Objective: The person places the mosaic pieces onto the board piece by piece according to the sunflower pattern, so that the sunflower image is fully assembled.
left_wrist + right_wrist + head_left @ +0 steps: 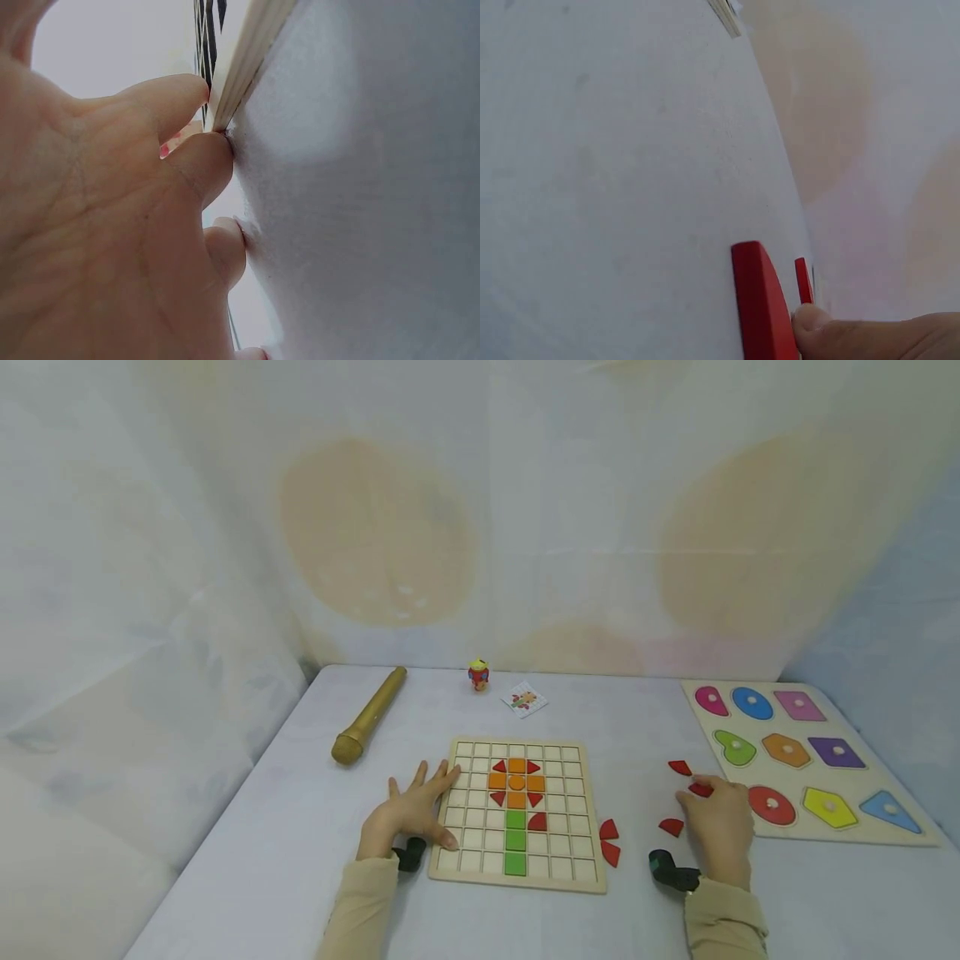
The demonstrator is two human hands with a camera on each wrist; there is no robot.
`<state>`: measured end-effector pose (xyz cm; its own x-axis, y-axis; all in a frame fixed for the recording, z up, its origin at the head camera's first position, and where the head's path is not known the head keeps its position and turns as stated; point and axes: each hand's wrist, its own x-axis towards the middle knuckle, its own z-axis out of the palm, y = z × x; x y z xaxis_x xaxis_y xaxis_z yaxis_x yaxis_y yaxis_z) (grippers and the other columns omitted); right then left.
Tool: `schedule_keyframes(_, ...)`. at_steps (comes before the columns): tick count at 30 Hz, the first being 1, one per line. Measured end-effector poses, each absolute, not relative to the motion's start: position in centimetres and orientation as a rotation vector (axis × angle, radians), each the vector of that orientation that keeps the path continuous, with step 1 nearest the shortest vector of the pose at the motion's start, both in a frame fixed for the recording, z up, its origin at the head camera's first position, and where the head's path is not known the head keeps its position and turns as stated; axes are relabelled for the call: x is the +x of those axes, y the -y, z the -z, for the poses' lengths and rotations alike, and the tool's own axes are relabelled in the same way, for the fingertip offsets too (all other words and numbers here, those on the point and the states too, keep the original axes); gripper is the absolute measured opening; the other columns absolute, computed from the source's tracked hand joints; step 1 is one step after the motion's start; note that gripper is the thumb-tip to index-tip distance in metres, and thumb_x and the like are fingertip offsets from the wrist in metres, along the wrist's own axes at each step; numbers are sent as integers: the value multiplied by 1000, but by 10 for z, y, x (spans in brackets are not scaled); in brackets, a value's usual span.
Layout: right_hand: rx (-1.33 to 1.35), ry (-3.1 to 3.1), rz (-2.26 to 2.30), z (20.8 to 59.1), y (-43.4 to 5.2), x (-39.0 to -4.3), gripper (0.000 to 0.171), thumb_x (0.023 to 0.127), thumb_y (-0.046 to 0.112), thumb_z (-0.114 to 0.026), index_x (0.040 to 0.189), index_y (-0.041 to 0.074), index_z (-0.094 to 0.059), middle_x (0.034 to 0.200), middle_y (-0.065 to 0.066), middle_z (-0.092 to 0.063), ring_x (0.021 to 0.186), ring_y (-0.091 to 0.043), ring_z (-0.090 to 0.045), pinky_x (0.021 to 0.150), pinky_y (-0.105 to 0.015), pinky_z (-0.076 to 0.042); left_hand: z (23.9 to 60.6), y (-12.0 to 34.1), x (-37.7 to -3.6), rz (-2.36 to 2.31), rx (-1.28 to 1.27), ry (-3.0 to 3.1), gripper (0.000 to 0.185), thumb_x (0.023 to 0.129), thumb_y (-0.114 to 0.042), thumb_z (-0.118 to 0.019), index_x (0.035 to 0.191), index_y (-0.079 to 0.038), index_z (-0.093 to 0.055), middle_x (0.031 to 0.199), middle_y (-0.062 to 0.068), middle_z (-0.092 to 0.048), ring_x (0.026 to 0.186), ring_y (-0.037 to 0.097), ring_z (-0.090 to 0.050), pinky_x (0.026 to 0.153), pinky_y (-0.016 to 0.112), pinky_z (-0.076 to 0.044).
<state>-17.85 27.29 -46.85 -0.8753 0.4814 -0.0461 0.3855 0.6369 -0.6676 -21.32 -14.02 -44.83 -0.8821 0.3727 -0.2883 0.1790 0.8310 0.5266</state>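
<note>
My left hand [405,814] lies with spread fingers at the left edge of the wooden grid board [480,881], its thumb and a fingertip over the rim. In the left wrist view, fingers [199,169] touch the board's side [244,64]. The board carries orange, green and red pieces in a flower shape, including a red quarter-circle [537,822] beside the green stem [516,841]. To the right, my right hand [720,827] pinches a red piece [701,790] between thumb and index finger. Other red pieces [679,767] [671,827] lie close by; the right wrist view shows one red piece [761,304] near the thumb [814,321].
Two red pieces [610,842] lie against the board's right side. A shape puzzle board [825,802] is at the far right. Behind stand a small toy figure [478,675], a pattern card [524,699] and a golden microphone [367,717].
</note>
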Motion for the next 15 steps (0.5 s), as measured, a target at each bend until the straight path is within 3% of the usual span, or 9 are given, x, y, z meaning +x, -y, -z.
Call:
schedule_keyframes(5,-764,2693,-1052,463,-273,-178,31,90,11,-65,115,-9,-64,105,-30,-63,96,-42,-53,74,-47,-47,448,140,-214,-700,420,-2627,116,61,-29,-90,155,-18,-24,165,7,-10,151,39,6,106,75,16)
schedule_keyframes(11,-800,2733,-1002,458,-272,-181,32,94,15,-57,106,-13,-65,97,-30,-67,92,-43,-56,74,-47,-50,448,140,-215,-705,419,-2628,115,61,-29,-90,155,-18,-24,164,7,-10,151,39,5,106,75,16)
schedule_keyframes(15,-806,2814,-952,454,-275,-179,31,92,16,-58,99,-13,-67,90,-28,-68,86,-42,-57,67,-44,-49,449,140,-214,-708,418,-2627,115,61,-29,-90,155,-19,-24,165,7,-10,151,38,5,106,75,16)
